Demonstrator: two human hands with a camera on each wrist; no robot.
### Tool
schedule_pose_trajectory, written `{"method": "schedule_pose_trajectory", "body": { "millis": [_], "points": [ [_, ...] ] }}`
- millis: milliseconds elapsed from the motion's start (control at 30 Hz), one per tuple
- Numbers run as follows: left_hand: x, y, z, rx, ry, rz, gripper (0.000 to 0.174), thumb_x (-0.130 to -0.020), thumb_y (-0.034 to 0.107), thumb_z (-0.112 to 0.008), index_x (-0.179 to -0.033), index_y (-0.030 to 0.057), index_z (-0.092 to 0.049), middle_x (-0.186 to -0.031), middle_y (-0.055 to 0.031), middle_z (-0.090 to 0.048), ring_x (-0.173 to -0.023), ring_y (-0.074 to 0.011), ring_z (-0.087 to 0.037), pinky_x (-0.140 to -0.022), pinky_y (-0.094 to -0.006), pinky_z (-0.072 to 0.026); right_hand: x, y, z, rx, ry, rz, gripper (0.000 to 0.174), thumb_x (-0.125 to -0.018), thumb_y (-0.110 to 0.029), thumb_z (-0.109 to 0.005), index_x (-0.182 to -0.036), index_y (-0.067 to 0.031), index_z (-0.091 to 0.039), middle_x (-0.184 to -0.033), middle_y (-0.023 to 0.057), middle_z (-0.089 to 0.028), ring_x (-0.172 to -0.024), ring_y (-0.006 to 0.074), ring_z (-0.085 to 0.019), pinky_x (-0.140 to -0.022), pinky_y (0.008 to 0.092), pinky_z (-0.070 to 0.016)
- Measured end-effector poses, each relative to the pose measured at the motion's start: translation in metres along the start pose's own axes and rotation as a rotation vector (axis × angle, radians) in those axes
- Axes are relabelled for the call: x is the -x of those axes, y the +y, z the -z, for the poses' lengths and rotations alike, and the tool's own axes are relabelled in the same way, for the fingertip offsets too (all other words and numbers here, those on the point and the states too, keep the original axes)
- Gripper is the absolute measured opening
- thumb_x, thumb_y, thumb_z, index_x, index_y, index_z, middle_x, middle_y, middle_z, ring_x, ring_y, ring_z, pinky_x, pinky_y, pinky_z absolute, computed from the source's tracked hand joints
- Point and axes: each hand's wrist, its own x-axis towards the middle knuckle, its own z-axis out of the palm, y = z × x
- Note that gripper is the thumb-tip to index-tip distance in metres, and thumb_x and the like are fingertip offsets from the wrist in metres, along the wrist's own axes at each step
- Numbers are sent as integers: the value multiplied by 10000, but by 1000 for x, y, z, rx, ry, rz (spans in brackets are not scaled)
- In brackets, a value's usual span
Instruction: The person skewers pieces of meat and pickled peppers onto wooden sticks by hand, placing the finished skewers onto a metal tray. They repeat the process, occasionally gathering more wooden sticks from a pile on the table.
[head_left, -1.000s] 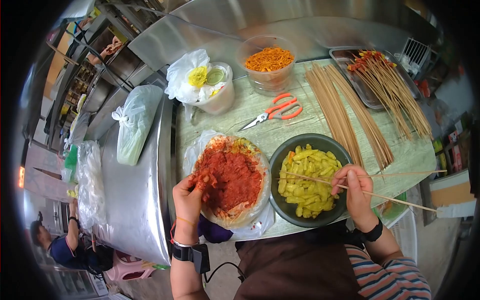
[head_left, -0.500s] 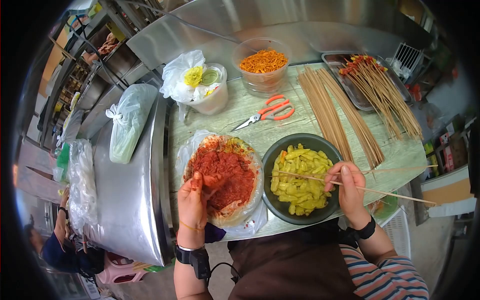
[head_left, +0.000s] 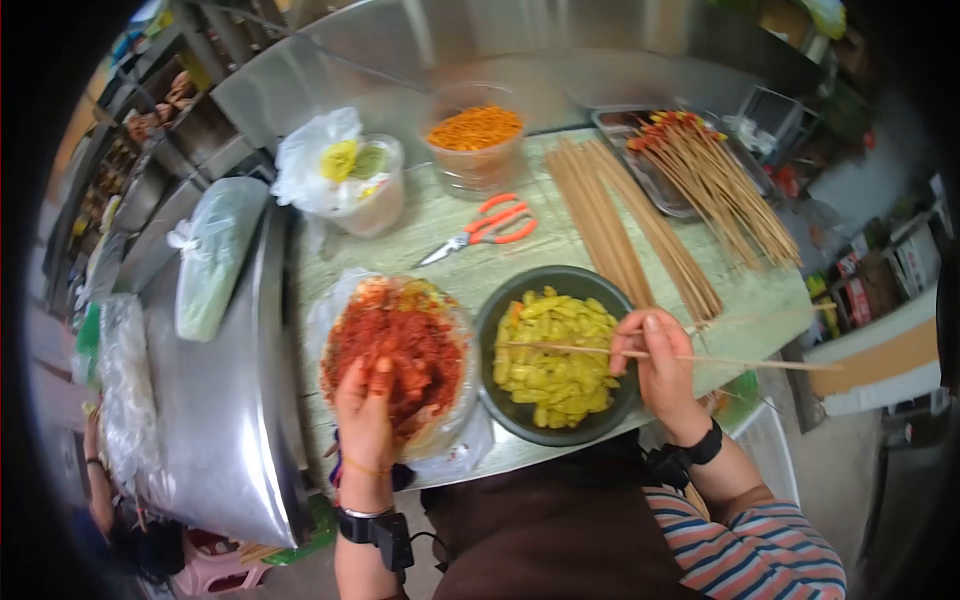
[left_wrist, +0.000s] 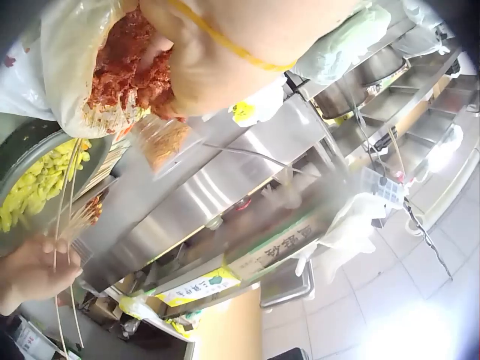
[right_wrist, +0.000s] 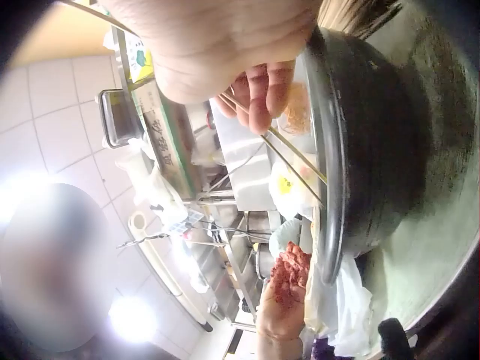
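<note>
My left hand [head_left: 365,428] is at the near side of a plastic-lined bowl [head_left: 467,395] of red-sauced meat [head_left: 412,325]. In the right wrist view its fingers hold a clump of the red meat [right_wrist: 291,271] just above the bowl's rim. The fingertips are smeared red. My right hand [head_left: 662,372] pinches two thin bamboo skewers [head_left: 745,362] over the right side of a dark round bowl [head_left: 488,318]. That bowl holds yellow-green pickled peppers [head_left: 550,365], and the skewers' tips reach across them toward the left.
Orange-handled scissors [head_left: 490,232] lie behind the bowls. A tub of orange shreds [head_left: 472,150] and a bag-topped tub [head_left: 350,205] stand at the back. Loose skewers [head_left: 600,225] lie beside a tray [head_left: 615,135] with filled skewers [head_left: 715,180]. A steel counter [head_left: 215,400] adjoins left.
The head view has shifted, so everything sits farther left. My left hand, raised with a bit of meat earlier, has gone lower into the meat. The right hand still holds its skewers over the peppers.
</note>
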Motion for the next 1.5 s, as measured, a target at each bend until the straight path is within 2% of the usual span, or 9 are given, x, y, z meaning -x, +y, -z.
{"method": "schedule_pose_trajectory", "body": {
  "millis": [300,400,533,667,767,1067,1200,1400,1500],
  "points": [
    [0,-5,-21,-586,114,-534,158,-888,62,-573,-997,-22,-653,-977,-65,-649,-890,-153,-589,-817,-256,-456,-4,-64,20,152,-144,-31,311,-975,-244,-413,-867,1,-570,-697,47,-549,-552,95,-517,-541,192,-421],
    [5,-8,-24,-204,178,-155,133,-880,63,-588,-969,-3,-661,-885,-47,-660,-775,-122,-599,-686,-234,-487,-2,-74,17,220,-209,-103,298,-977,-234,-414,-891,2,-575,-725,47,-555,-568,94,-530,-551,196,-438],
    [10,-8,-35,-15,150,-56,118,-871,61,-602,-960,-5,-645,-838,-45,-658,-695,-105,-590,-615,-227,-493,3,-77,9,198,-286,-199,321,-983,-255,-400,-908,7,-569,-769,52,-561,-605,90,-552,-581,206,-464],
    [8,-19,-36,-116,43,-215,113,-880,85,-597,-949,6,-640,-883,-45,-659,-753,-99,-604,-642,-202,-483,2,-65,-4,314,-393,-177,320,-979,-251,-402,-905,14,-565,-769,69,-564,-621,142,-569,-582,243,-467],
    [9,-22,-33,-73,72,-185,109,-881,90,-597,-944,11,-637,-874,-53,-660,-733,-106,-612,-606,-207,-490,1,-61,-17,705,-627,178,259,-947,-201,-452,-856,6,-579,-793,103,-548,-697,267,-560,-588,322,-453],
    [4,-31,-26,-7,66,-130,158,-908,137,-563,-963,3,-627,-883,-75,-662,-699,-130,-627,-569,-243,-518,0,-68,-4,346,-340,-57,308,-975,-188,-402,-843,37,-564,-771,91,-566,-606,158,-604,-576,257,-482],
    [3,-33,-22,-1,-47,-160,245,-944,188,-499,-1011,-24,-602,-952,-109,-655,-806,-162,-628,-713,-296,-522,-10,-66,-3,144,-219,-87,369,-989,-239,-364,-857,50,-550,-759,95,-559,-613,150,-610,-594,239,-486],
    [5,-28,-23,98,-222,-128,370,-968,291,-433,-1081,-41,-550,-1031,-180,-624,-913,-239,-625,-815,-360,-513,-19,-59,-38,42,-339,98,357,-982,-244,-373,-875,46,-551,-833,134,-556,-641,169,-619,-606,255,-501],
    [3,-30,-16,97,-192,-61,311,-947,201,-497,-1117,-51,-559,-994,-96,-640,-855,-141,-621,-753,-255,-510,-23,-55,-47,294,-484,309,324,-975,-207,-377,-897,49,-561,-840,148,-557,-671,181,-633,-617,261,-509]
  ]
}}
